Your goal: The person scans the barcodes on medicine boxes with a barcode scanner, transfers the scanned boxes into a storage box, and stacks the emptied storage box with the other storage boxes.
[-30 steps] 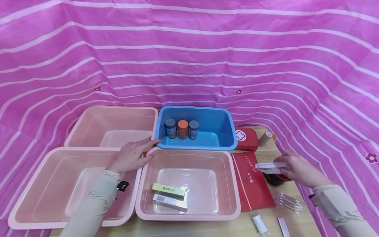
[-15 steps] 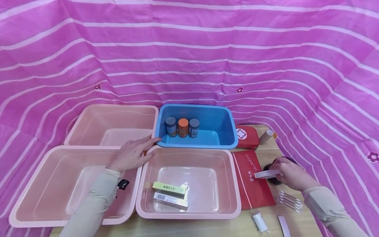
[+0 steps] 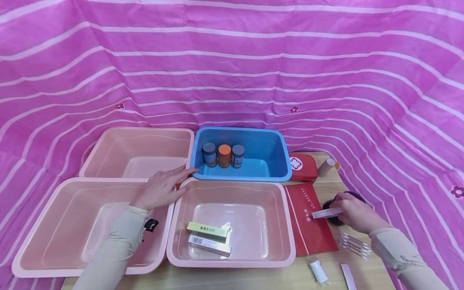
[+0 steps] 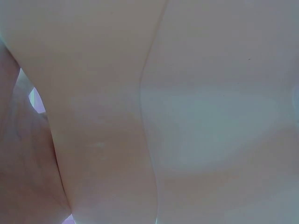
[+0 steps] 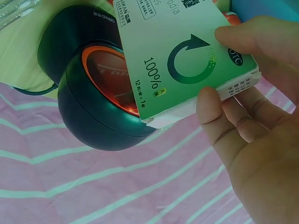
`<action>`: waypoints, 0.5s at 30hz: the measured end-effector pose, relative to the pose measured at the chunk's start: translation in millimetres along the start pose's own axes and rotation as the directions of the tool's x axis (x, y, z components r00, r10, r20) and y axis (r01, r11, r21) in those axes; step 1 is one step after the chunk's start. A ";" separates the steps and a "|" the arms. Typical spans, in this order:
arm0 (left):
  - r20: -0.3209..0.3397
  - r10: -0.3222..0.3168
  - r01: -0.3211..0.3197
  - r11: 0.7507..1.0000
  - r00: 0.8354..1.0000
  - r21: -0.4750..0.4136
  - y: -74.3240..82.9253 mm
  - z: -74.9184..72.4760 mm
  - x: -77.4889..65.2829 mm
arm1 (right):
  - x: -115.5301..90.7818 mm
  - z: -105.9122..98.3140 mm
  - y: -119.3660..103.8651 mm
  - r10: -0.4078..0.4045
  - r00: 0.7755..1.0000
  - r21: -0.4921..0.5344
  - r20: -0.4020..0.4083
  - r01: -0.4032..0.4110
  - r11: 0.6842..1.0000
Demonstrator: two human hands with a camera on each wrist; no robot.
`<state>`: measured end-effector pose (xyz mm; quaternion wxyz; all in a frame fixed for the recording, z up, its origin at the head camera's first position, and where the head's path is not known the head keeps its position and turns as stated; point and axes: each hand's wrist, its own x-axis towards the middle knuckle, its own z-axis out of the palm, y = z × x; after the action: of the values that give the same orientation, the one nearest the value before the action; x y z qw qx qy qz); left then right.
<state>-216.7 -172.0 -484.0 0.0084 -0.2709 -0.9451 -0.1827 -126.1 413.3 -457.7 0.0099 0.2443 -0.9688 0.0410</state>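
My right hand (image 3: 354,212) pinches a flat green-and-white medicine box (image 5: 180,60) by one end, fingertips along its edge. In the head view the medicine box shows as a thin pale strip over the red pouch (image 3: 308,237). Right behind it stands a black rounded device (image 5: 100,100) with an orange ring and a cable, partly hidden by the box and hand. My left hand (image 3: 159,189) rests with extended fingers where the rims of the bins meet, fingertips at the corner of the blue bin (image 3: 246,178). The left wrist view shows mostly a bin's pale wall (image 4: 103,121).
The blue bin holds three capped bottles (image 3: 224,156). In the front right pink bin (image 3: 232,264) lie two slim boxes (image 3: 208,237). Toward the right are a red case (image 3: 306,171), a tan roll (image 3: 326,167), packed cotton swabs (image 3: 355,246), a white roll (image 3: 318,272) and a narrow strip (image 3: 348,277).
The right hand has lowered a little and moved toward me with the medicine box, which has turned edge-up. Over the last half second it barely moves. My left hand has stayed in place.
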 end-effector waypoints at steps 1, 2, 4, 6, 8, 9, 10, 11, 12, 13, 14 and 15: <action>0.001 -0.002 0.002 1.000 1.000 -0.003 0.0 -0.2 0.0 | -0.3 0.5 0.6 -0.005 1.000 -0.001 -0.006 0.005 1.000; 0.002 -0.002 0.002 1.000 1.000 -0.003 -0.1 -0.2 -0.1 | -0.5 0.9 1.0 -0.015 1.000 -0.002 -0.014 0.015 1.000; 0.005 -0.006 0.006 1.000 1.000 -0.006 -0.3 0.0 -0.4 | -0.7 2.1 2.5 -0.042 0.998 -0.006 -0.042 0.042 0.999; 0.009 -0.010 0.010 1.000 1.000 -0.010 -0.1 -0.1 -0.4 | -0.7 2.5 3.7 -0.068 0.995 -0.011 -0.069 0.067 0.998; 0.014 -0.013 0.013 1.000 1.000 -0.015 0.2 -0.1 -0.5 | -0.4 0.8 3.6 -0.076 0.994 -0.012 -0.084 0.075 0.997; 0.017 -0.015 0.015 1.000 1.000 -0.018 0.3 -0.1 -0.5 | 0.3 -2.0 2.0 -0.065 0.995 -0.005 -0.077 0.065 0.998; 0.020 -0.016 0.017 1.000 1.000 -0.021 0.6 -0.4 -0.4 | 1.3 -5.8 -0.1 -0.048 0.997 0.004 -0.065 0.048 0.999; 0.022 -0.017 0.017 1.000 1.000 -0.023 0.8 -0.6 -0.4 | 2.3 -10.3 -2.2 -0.037 0.998 0.011 -0.060 0.038 0.999; 0.024 -0.018 0.019 0.999 1.000 -0.026 1.0 -0.9 -0.4 | 3.6 -15.0 -4.5 -0.033 0.997 0.020 -0.063 0.034 0.999; 0.025 -0.019 0.020 0.999 1.000 -0.027 1.0 -0.9 -0.4 | 5.2 -20.8 -7.2 -0.020 0.998 0.041 -0.057 0.022 0.999; 0.025 -0.019 0.020 0.999 1.000 -0.026 1.0 -0.9 -0.5 | 7.2 -27.4 -10.4 -0.004 0.999 0.066 -0.048 0.007 0.998; 0.024 -0.019 0.020 0.999 1.000 -0.025 0.9 -0.9 -0.5 | 9.1 -33.3 -12.9 -0.006 0.998 0.079 -0.059 0.011 0.997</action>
<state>-215.9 -171.8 -482.9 -0.0082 -0.2639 -0.9453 -0.1914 -128.0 400.5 -423.2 0.0287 0.2474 -0.9646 0.0863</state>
